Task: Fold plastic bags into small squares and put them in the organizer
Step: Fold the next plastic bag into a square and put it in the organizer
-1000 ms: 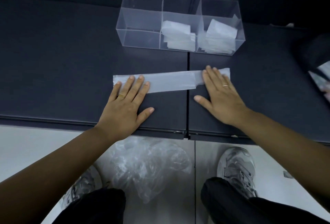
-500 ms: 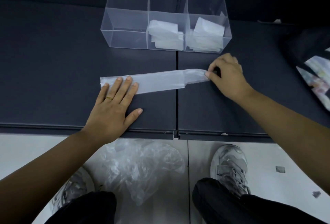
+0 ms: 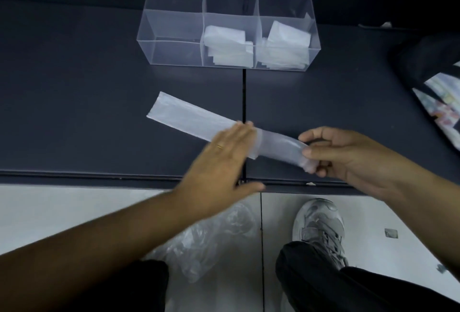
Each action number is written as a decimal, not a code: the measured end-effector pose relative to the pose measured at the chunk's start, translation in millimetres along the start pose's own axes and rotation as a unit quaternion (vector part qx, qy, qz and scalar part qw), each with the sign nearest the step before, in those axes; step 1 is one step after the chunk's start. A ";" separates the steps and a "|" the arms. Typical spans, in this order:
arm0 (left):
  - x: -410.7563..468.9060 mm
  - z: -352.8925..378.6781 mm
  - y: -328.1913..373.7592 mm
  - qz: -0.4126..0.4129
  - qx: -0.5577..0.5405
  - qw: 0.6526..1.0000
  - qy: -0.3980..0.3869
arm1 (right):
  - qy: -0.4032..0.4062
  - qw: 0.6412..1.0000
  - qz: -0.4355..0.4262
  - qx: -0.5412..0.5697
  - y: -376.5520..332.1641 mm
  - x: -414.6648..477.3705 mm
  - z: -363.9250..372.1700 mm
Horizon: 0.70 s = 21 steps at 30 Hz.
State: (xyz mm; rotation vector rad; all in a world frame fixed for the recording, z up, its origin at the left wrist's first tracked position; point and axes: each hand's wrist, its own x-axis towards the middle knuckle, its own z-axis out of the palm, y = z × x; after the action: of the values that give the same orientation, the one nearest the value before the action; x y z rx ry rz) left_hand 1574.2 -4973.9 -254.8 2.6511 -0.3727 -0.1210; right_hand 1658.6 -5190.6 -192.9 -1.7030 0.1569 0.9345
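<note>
From the head camera, the plastic bag [image 3: 194, 119], already folded into a long, narrow, translucent strip, lies slantwise on the dark table [image 3: 74, 87]. It sits in front of the clear organizer [image 3: 174, 50] and crosses the seam between two table panels.

The left hand [image 3: 224, 160] is flat, with straight fingers over the strip's middle. It is blurred, so I cannot tell whether it presses or only skims the film. The right hand [image 3: 341, 155] pinches the strip's near right end between thumb and curled fingers.

The film looks very light, limp and slick. It will probably spring open or slide unless one hand pins it while the other folds. The best hold is likely at the end's corners, creasing against the table.

Folded squares [image 3: 226, 45] already sit in the middle and right compartments. Loose bags [image 3: 211, 244] lie on the floor beside a shoe [image 3: 318, 224].
</note>
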 end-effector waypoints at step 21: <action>14.5 -32.2 -16.6 -0.336 -0.646 0.684 0.042 | -0.106 0.978 -0.109 -0.146 1.4 61.4 60.7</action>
State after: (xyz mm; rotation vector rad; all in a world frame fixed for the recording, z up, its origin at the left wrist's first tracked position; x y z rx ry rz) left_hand 1596.8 -4949.9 -233.9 1.2120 0.5845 -0.3341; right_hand 1669.0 -5117.2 -237.1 -1.8288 -0.3180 1.0020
